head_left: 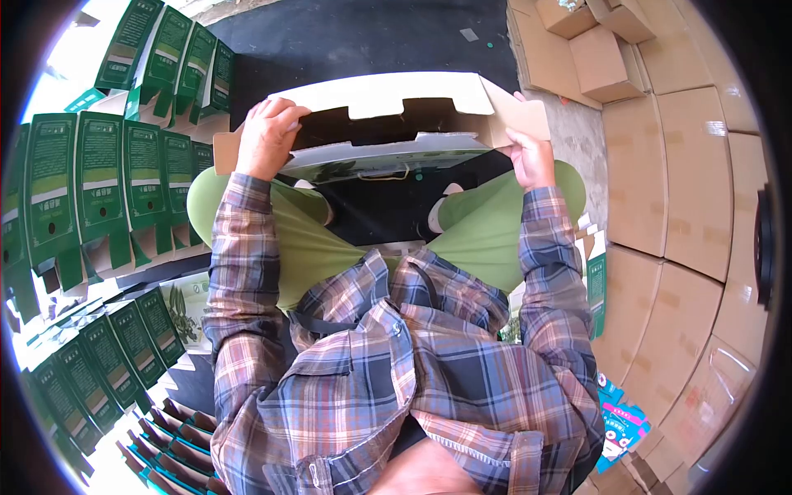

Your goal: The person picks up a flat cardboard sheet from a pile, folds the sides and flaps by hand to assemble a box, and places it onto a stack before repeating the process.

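A flat, wide cardboard box [388, 89], white outside with a plant print and a small cord handle on its near panel, stands across my knees. Its notched top edges are parted, so the dark inside shows. At the left end, my left hand [269, 136] grips the box, fingers curled over the edge beside a brown side flap. My right hand [530, 158] pinches the right end, its thumb on the near face of the other brown flap [521, 117] and its fingers mostly hidden behind.
Rows of green printed boxes [101, 177] stand at my left, with more green boxes [132, 342] lower down. Stacked brown cartons [697, 177] line the right side. An open carton [606, 66] lies at the upper right. Blue printed packs [619, 433] sit low right. The floor carries a black mat [363, 41].
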Action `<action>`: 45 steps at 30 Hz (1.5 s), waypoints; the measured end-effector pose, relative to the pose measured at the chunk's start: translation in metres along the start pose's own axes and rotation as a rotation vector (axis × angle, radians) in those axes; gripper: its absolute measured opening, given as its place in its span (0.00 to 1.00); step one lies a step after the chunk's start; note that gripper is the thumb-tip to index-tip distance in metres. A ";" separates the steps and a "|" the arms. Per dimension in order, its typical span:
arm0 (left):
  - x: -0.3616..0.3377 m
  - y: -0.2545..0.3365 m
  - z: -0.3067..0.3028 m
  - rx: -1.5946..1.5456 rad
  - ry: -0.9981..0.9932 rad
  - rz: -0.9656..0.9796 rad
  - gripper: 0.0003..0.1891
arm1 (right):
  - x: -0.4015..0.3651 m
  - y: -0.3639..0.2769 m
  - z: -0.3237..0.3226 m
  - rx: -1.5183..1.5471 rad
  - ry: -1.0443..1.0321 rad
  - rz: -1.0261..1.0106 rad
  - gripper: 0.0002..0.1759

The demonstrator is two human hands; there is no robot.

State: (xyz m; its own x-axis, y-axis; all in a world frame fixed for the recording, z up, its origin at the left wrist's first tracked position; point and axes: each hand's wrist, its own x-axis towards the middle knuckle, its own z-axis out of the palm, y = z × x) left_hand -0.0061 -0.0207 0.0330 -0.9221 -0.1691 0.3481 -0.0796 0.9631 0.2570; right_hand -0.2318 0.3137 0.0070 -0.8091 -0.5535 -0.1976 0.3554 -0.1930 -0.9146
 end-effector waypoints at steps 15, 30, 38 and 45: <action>-0.010 0.008 -0.006 0.086 0.075 0.021 0.12 | 0.029 0.011 0.018 -0.879 -0.347 -0.196 0.28; -0.040 0.013 0.018 -0.525 0.184 -0.502 0.29 | 0.029 0.023 0.025 -0.692 -0.217 -0.236 0.25; -0.028 0.028 0.030 0.137 0.105 -0.270 0.23 | 0.015 0.018 0.047 -1.504 -0.306 -0.618 0.39; -0.030 0.036 0.028 0.180 -0.140 -0.183 0.26 | 0.009 0.015 0.045 -1.644 -0.362 -0.564 0.42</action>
State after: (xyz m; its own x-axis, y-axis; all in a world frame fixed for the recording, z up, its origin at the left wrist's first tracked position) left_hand 0.0081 0.0246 0.0064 -0.9285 -0.3253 0.1793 -0.3042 0.9429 0.1358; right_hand -0.2121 0.2694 0.0071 -0.4411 -0.8909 0.1080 -0.8778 0.4033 -0.2587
